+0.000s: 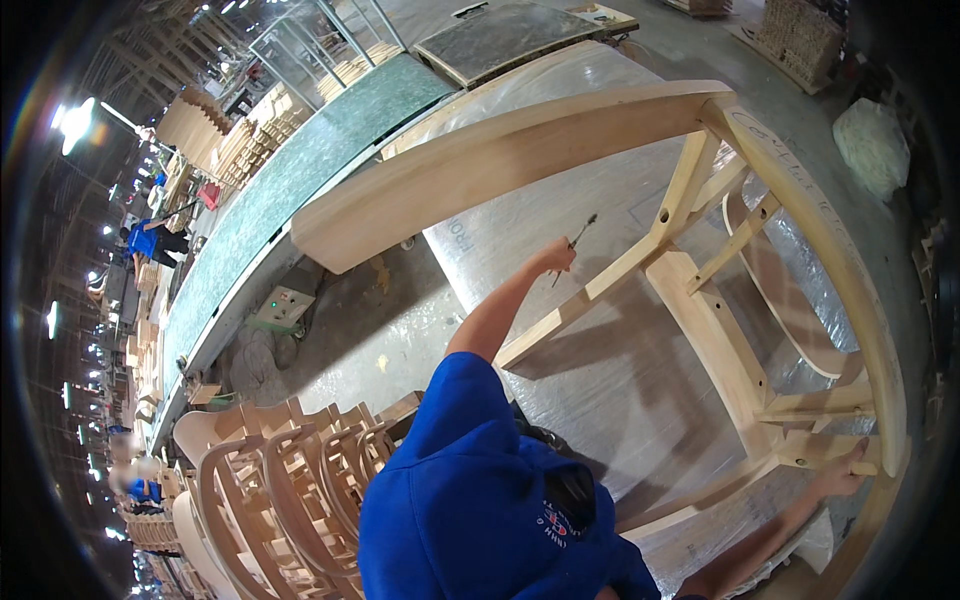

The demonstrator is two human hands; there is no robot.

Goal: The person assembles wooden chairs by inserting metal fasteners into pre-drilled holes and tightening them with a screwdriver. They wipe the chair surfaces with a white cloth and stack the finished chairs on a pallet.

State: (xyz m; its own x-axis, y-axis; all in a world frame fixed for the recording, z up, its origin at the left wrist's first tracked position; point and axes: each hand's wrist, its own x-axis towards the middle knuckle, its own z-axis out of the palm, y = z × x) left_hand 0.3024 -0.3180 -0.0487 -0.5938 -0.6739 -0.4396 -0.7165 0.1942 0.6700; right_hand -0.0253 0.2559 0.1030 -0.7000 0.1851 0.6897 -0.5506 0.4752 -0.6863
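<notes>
The wooden chair frame (700, 330) lies on the counter (600, 380), long axis running away. The left hand (555, 255), clenched on a thin tool (580, 238), meets the frame's far rail. The right hand (838, 478) rests on its near corner, grip unclear.

The room is a big factory hall with a grey concrete floor (370, 330). A long green conveyor (290, 190) runs from the far middle toward the near left. Beside it a small grey control box (283, 306) stands on the floor. At the near left, many curved wooden chair parts (280, 490) are stacked in rows. Bright lamps (75, 120) shine at the far left under the dark roof. At the far right, a woven basket (797, 35) and a white bag (875, 145) lie on the floor.
</notes>
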